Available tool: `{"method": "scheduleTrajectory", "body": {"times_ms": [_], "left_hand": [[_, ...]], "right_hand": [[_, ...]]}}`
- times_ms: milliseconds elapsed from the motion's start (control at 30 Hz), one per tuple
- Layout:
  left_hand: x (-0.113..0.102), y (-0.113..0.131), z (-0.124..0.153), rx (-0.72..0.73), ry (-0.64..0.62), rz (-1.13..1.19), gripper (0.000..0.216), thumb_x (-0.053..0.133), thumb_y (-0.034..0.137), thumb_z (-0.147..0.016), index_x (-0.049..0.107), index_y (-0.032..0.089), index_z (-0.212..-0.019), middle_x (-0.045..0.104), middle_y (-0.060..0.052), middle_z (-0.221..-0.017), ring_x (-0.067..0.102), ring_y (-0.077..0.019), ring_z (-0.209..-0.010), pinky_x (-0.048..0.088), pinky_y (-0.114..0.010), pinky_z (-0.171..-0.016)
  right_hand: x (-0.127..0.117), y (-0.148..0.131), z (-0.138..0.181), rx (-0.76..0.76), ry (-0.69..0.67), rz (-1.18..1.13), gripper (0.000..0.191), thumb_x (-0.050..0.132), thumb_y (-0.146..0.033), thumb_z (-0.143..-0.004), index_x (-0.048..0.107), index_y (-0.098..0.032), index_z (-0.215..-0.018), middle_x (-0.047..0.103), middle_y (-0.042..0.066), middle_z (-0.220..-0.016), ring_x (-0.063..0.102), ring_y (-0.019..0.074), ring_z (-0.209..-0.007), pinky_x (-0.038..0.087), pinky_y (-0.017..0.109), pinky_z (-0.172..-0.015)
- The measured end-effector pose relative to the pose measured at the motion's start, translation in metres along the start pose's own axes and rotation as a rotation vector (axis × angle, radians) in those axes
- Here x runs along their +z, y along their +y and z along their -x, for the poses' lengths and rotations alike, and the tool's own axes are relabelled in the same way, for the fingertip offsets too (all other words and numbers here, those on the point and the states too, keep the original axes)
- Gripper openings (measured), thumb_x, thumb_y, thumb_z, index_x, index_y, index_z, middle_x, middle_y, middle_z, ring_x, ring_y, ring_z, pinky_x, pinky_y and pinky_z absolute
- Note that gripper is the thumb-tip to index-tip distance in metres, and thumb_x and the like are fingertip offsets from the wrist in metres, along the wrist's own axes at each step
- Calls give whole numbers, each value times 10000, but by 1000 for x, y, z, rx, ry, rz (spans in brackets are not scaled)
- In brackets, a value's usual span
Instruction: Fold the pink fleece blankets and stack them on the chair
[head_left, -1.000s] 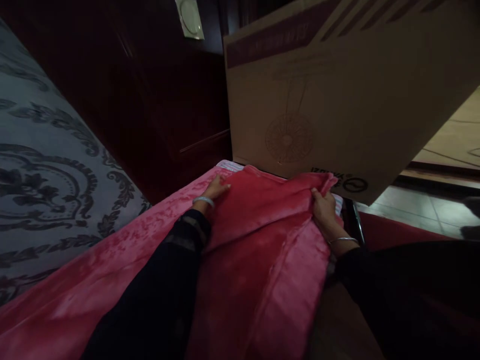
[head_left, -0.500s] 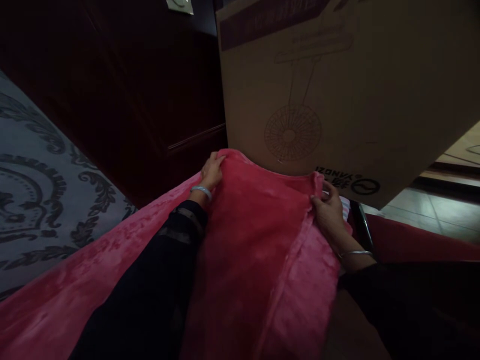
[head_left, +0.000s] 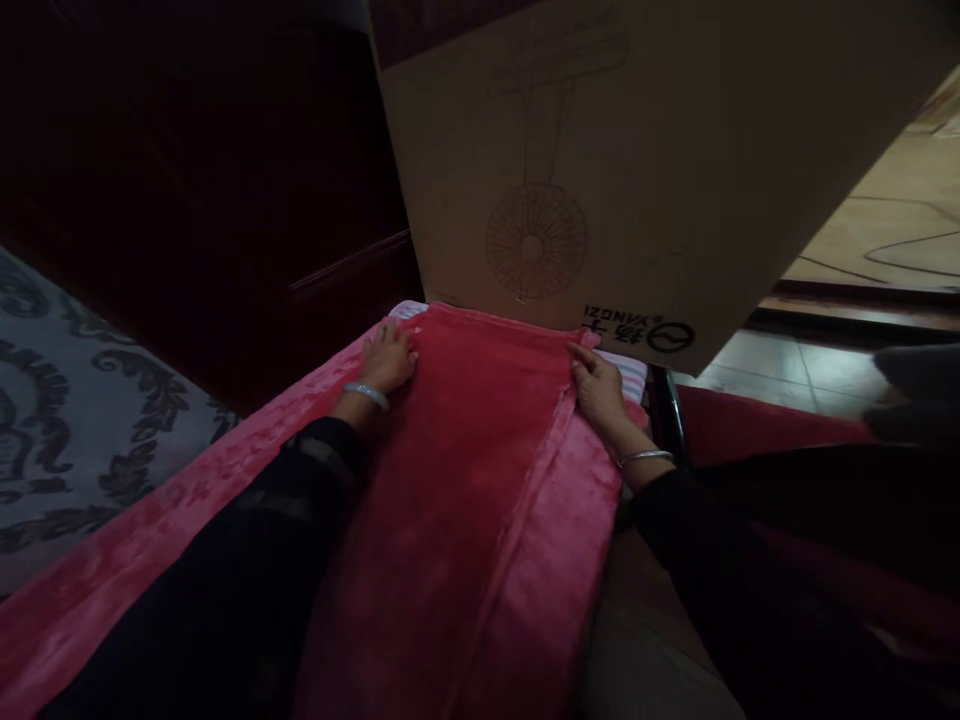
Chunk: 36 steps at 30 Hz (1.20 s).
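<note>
A red plush blanket (head_left: 457, 430) lies folded lengthwise in front of me, over pink plush fabric (head_left: 559, 520) at its sides. My left hand (head_left: 388, 360) rests on its far left corner, palm down, fingers slightly bent and apart. At the far right corner, my right hand (head_left: 602, 395) pinches the blanket's edge between thumb and forefinger. White striped cloth (head_left: 624, 374) peeks out from beneath the far end on both sides.
A large cardboard box (head_left: 660, 170) printed with a fan stands just beyond the blanket. Dark red wooden panelling (head_left: 300, 180) rises at the left, beside patterned wallpaper (head_left: 82, 430). Right of the blanket are a dark metal rail (head_left: 670, 410) and tiled floor (head_left: 780, 375).
Both hands have lowered the blanket's far edge onto the surface, baring the striped cloth. My left hand has let go of the corner and lies on top. The view has shifted right.
</note>
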<state>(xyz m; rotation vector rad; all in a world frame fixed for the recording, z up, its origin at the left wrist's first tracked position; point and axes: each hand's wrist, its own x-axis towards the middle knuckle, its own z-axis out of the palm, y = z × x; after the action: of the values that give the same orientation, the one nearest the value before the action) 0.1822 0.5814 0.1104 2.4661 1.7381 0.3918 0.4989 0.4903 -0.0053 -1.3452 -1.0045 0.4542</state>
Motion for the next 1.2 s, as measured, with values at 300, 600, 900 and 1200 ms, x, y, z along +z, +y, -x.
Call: {"method": "scheduleTrajectory", "body": {"times_ms": [300,600,900,1200], "left_hand": [[14,123,174,258,-238,172,257,552,338,-959,628,167,-1135,662,-121,-1196,635,-238,-1049,523,-381,-943],[40,146,180,88,-173,12,232,433,166,-996,636,171,-1107,672,-123,-1149,645,-240,-1075,479,-341,-909],[52,149,196,129,-160,-88,228,448,94,-957,600,189,-1099,627,-94,-1156,602,-219,-1067,472,-323,-881],[71,137,197,216,-18,26,258,416,106,-992,642,198,-1076,643,-80,-1052,605,-198,-990,475,-312,-876]], "right_hand": [[10,5,-5,-30,19,-26,581,494,-186,-784,681,-112,-1329,710,135,-1304,664,245,-1168,488,429,-1087],[17,1,-5,-60,61,71,701,457,-92,-703,638,-110,-1380,685,141,-1327,637,228,-1190,466,381,-1103],[21,-1,-6,-62,144,169,395,468,-140,-762,767,-118,-1018,696,143,-980,626,260,-937,510,409,-950],[14,-12,1,-78,290,271,270,486,-152,-838,739,-165,-930,567,125,-1196,522,241,-1146,444,362,-1031]]}}
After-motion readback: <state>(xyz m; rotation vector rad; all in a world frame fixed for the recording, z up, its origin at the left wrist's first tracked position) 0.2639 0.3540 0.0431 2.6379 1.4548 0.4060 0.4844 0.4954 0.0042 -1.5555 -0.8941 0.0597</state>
